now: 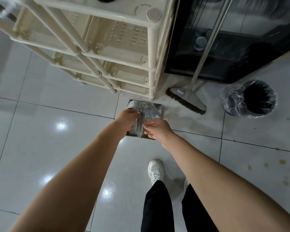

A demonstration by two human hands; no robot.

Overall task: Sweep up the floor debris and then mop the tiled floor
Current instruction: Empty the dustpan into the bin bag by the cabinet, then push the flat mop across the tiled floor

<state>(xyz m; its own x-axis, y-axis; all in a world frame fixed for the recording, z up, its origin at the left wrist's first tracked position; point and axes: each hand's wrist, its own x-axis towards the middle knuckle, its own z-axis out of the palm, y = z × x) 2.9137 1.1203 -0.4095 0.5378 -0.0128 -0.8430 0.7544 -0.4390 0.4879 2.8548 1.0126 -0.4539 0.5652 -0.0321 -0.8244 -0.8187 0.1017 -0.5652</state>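
Dustpan [153, 109] stands on the tiled floor [57, 148], hard against the foot of the cream shelf rack [124, 47]. Dustpan handle [139, 126] rises from the pan toward the camera, long axis near upright, directly between the two hands.

Left hand [128, 118] is on the handle's left side, fingers [135, 113] curled round it: a grip. Right hand [157, 129] meets the handle from the right with thumb and forefinger, the other fingers loosely extended. Whether it pinches or only touches cannot be told.

The lined bin [251, 99] lies well to the right, on the right hand's side. The broom [189, 99], leaning on the black cabinet [241, 47], has its head on the floor between pan and bin. Judgement: a carry to the bin must clear that head.
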